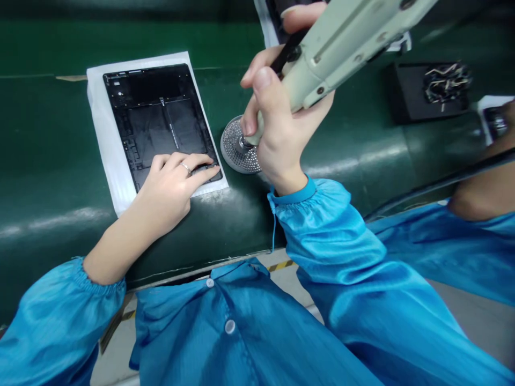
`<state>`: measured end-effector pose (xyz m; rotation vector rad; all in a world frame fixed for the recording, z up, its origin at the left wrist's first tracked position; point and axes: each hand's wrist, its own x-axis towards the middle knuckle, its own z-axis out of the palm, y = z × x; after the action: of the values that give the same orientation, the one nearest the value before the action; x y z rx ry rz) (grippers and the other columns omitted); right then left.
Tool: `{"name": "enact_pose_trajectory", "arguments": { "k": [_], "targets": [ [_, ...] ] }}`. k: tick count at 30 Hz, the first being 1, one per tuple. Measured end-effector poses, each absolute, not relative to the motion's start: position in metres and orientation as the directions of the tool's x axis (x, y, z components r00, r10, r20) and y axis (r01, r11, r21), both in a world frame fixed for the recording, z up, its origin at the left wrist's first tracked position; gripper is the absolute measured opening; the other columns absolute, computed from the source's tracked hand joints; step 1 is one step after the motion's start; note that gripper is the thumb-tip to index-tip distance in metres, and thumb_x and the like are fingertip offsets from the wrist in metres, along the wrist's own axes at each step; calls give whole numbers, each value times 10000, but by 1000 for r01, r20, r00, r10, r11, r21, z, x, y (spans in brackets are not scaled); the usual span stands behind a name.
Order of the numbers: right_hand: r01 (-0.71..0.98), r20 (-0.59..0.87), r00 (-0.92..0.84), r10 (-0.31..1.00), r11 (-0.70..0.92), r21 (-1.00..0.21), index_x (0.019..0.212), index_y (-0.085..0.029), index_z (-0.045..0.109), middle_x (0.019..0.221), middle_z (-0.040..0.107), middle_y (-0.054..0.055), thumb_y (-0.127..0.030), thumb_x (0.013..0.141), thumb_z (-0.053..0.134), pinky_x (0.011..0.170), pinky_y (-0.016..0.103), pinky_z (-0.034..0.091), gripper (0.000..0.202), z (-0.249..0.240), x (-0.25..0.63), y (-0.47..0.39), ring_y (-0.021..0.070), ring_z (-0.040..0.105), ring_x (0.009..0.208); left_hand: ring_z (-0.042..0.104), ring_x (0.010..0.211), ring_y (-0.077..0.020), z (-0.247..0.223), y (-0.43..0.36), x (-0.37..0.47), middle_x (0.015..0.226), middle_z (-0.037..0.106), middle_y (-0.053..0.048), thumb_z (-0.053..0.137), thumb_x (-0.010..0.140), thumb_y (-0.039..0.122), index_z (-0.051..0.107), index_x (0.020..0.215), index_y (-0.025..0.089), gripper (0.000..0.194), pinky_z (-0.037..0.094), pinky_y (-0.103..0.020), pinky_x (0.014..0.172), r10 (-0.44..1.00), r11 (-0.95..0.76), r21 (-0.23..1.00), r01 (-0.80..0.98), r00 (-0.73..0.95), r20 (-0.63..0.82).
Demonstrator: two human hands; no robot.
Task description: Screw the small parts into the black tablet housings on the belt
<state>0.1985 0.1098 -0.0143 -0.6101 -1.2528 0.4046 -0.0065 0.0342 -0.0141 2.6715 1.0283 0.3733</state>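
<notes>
A black tablet housing (155, 126) with its inside facing up lies on a white sheet (105, 145). My left hand (171, 174), a ring on one finger, rests on the housing's near right corner with its fingers stretched out and a little apart. My right hand (281, 120) is wrapped round a pale green electric screwdriver (322, 64), tilted with its tip down. The tip end points at a round dish (233, 147) with a dotted metallic surface, just right of the sheet. My right hand hides part of the dish and the screwdriver's lower end.
Another dark panel on a white sheet (263, 21) lies at the back. On the right, a black box (406, 96) bears a tangle of small cables (446, 83). A co-worker's arm (483, 185) reaches in at the right edge, near a black cord (434, 185). The green bench (193, 230) ends close to my body.
</notes>
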Motion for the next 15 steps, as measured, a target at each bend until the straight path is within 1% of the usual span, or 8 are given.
{"name": "enact_pose_trajectory", "arguments": {
  "k": [3,4,6,8,10,13,15],
  "targets": [
    [-30,746,219,628,769,-639,1315,-310,542,967,646,-41,-558,1095,686,383,260,292,361,-15,200,109,43,317,458,640,1346,-378,-13,34,-6,1590,682,-90,448,917,-62,711,1515,321,757,488,-606,1039,693,-702,359,615,705,150],
    [-27,741,209,638,761,-648,1319,-315,536,972,646,-39,-543,1102,680,388,264,293,346,-15,201,108,45,324,458,640,1346,-376,-13,34,-6,1586,685,-88,449,916,-62,717,1507,327,756,486,-606,1044,697,-698,370,613,701,153],
    [23,738,206,643,750,-661,1322,-329,512,971,633,-37,-617,1107,636,387,271,287,380,-14,201,107,51,315,455,635,1353,-373,-13,34,-6,1599,675,-87,446,919,-61,722,1497,318,744,481,-604,1054,700,-691,384,612,698,148],
    [82,732,204,650,734,-674,1327,-336,485,960,613,-36,-737,1092,569,390,277,298,473,-14,199,106,61,314,457,630,1364,-372,-12,34,-6,1612,665,-86,440,923,-60,725,1488,303,730,477,-603,1066,702,-687,392,612,698,140],
    [101,731,226,644,731,-675,1324,-325,474,926,593,-43,-824,1064,524,388,270,289,565,-15,196,105,56,301,449,629,1371,-374,-12,35,-6,1610,667,-91,441,924,-59,729,1484,291,720,476,-607,1076,705,-680,403,613,697,131],
    [98,734,253,630,738,-667,1317,-309,476,902,589,-50,-877,1031,523,383,257,259,638,-14,194,104,44,258,445,634,1371,-379,-12,34,-6,1595,678,-98,450,919,-63,737,1472,278,710,477,-613,1083,708,-676,411,611,694,132],
    [106,722,238,650,722,-684,1318,-332,473,919,597,-40,-852,1038,538,384,271,265,595,-14,195,103,59,262,457,636,1371,-379,-13,34,-6,1592,681,-99,451,915,-72,739,1460,262,701,480,-605,1078,704,-683,404,608,696,141]
  ]
}}
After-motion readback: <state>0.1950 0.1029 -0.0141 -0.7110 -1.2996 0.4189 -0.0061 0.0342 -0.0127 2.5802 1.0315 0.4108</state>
